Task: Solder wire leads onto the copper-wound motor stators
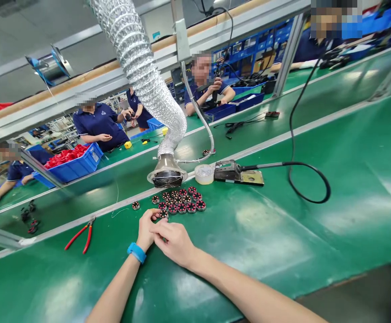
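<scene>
Nearest, the left hand (146,231) and the right hand (175,242) are held against each other over the green bench (283,233), fingers curled; whether anything is pinched cannot be told. One small stator (163,214) is touched by the left fingertips, just beside the stator group (182,202). Behind, a fume hood (167,176) is seen.

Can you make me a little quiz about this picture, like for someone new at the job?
1. True or false: the red-handled pliers lie to the left of the left hand.
2. What hangs down right by the small round parts? A a silver duct; B a lamp; C a bucket.
3. Fill in: the band on the left wrist is ___.
Key: 1 true; 2 A; 3 blue.
</scene>
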Demonstrator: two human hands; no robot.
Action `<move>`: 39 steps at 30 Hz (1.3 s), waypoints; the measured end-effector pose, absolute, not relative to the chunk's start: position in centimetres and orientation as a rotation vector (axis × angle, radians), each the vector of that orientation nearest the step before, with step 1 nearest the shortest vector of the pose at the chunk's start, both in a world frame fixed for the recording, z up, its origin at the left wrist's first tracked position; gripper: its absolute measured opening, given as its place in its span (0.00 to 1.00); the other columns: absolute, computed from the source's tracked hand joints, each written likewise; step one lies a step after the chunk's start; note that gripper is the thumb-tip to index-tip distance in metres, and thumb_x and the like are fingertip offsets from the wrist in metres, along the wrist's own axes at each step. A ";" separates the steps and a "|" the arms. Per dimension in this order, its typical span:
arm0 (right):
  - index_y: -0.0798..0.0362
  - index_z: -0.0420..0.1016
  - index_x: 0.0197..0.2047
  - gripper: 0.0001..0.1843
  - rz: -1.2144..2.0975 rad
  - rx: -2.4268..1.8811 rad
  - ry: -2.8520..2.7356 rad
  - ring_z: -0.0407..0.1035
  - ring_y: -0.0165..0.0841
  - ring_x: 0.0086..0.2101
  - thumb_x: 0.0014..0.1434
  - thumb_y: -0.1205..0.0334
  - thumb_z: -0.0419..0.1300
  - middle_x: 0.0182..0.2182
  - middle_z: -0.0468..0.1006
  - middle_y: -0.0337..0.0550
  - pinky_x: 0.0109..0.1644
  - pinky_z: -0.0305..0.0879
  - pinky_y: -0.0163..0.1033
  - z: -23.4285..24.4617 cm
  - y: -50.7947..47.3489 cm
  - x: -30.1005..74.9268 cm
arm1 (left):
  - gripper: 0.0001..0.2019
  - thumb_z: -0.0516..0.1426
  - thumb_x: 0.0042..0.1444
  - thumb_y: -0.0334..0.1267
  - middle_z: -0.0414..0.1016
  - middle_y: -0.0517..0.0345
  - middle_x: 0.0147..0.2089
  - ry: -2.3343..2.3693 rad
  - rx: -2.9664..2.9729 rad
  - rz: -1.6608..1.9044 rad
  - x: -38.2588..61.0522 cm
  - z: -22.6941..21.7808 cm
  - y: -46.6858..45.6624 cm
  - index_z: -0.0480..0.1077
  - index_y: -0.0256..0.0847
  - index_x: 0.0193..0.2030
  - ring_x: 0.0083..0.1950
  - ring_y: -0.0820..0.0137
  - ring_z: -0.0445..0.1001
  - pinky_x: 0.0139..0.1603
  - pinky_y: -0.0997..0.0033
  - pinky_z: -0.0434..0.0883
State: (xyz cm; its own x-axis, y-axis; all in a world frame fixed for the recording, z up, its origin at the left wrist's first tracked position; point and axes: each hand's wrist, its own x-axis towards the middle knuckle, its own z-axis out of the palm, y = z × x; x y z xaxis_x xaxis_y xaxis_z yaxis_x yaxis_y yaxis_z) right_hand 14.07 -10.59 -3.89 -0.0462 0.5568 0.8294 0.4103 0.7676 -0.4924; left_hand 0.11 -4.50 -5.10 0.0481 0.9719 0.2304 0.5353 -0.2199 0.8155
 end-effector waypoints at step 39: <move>0.54 0.84 0.40 0.19 1.305 -0.923 -1.006 0.58 0.22 0.12 0.54 0.47 0.70 0.20 0.73 0.35 0.15 0.49 0.31 -2.9 -9.3 16.4 | 0.10 0.62 0.56 0.43 0.78 0.56 0.31 1.539 1.612 1.120 -2.5 -4.3 -9.7 0.78 0.38 0.37 0.29 0.72 0.70 0.32 0.73 0.66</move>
State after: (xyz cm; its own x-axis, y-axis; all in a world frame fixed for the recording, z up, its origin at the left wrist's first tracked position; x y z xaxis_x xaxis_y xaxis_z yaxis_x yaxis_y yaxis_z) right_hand 16.37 -9.33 -2.88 0.0008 0.9980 0.0631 -0.3147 0.0602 -0.9473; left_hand -2.47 -9.71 -4.29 -0.0468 0.9876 0.1496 0.4457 -0.1134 0.8880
